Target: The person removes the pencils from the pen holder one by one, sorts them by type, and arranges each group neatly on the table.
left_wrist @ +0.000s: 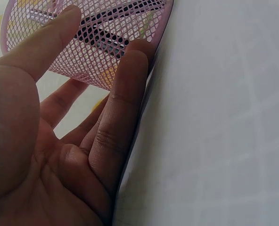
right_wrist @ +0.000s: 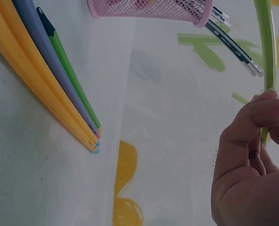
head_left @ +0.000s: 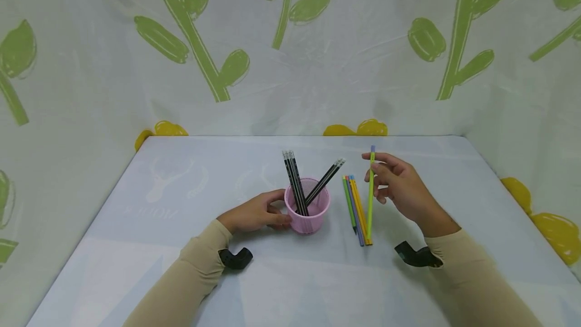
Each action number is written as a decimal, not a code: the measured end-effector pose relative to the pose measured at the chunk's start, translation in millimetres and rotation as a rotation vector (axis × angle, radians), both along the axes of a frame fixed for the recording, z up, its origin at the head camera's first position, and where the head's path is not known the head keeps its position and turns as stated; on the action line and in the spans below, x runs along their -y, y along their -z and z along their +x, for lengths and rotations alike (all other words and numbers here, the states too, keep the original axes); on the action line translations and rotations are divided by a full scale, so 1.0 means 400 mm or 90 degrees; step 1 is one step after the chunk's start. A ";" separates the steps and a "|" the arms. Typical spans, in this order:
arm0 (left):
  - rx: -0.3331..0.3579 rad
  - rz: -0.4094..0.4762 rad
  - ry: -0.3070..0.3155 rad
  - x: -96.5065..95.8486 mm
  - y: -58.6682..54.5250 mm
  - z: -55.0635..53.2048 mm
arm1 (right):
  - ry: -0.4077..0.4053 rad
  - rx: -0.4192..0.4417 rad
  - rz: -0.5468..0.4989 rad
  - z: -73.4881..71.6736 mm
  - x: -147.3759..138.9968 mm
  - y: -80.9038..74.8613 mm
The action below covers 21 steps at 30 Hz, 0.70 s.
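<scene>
My left hand (head_left: 257,212) grips the side of a pink mesh pencil cup (head_left: 308,223) standing on the table. In the left wrist view the thumb (left_wrist: 59,37) lies against the mesh and other fingers sit low beside it. Several black pencils (head_left: 295,180) with silvery ends up lean in the cup, some left, some right. My right hand (head_left: 399,185) pinches a slim yellow-green pen (head_left: 371,191) near its bluish upper end, and it is held nearly upright. Beside it lie several slim pens, orange (head_left: 357,201), purple-blue (right_wrist: 59,66) and green (right_wrist: 73,75). The green one has a dark tip.
The white table (head_left: 281,286) meets a pale wall covering (head_left: 290,90) printed with green leaves and yellow shapes at its far edge. Similar covering stands at the left and right sides. A black strap piece (head_left: 236,259) sits at each wrist.
</scene>
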<state>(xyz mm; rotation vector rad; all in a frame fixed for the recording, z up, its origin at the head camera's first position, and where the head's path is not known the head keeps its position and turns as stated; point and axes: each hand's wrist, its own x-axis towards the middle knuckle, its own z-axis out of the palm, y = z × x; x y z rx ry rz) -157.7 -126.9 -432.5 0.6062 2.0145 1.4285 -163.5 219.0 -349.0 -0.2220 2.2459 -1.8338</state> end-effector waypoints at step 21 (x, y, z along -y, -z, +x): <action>-0.002 0.003 0.001 0.000 0.004 -0.002 | 0.010 0.057 0.057 -0.018 -0.001 0.061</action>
